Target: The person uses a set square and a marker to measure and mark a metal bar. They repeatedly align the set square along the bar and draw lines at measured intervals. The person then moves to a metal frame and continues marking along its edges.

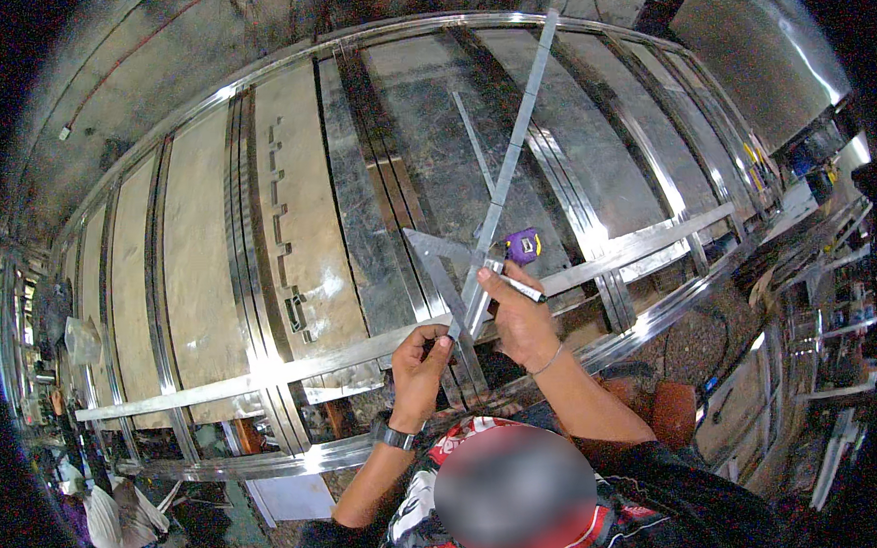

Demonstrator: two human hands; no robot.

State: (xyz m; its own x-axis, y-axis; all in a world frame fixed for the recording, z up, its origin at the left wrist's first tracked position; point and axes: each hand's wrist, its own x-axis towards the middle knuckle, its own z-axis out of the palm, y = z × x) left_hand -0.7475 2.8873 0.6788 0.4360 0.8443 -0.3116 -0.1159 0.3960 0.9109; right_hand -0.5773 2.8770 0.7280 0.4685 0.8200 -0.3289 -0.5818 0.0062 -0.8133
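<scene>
My left hand [418, 376], thumb and fingertips closed, grips the near end of a long narrow metal bar [519, 136] beside a grey triangular set square [440, 274]. The bar slants away to the far edge of the frame. My right hand [522, 321] is closed around a white marker with a dark end [521, 288], close against the bar. Which end of the marker faces the bar is hard to make out. Just beyond my right hand lies a purple tape measure [523, 246]. A thin metal strip [474, 142] rests left of the bar.
Shiny metal rails [249, 232] cross the large framed work surface. A long flat bar [364, 349] runs along its near side. Slotted metal pieces [280, 222] lie in a row at left. Tools [753, 162] sit at far right, and a plastic container [81, 340] at left.
</scene>
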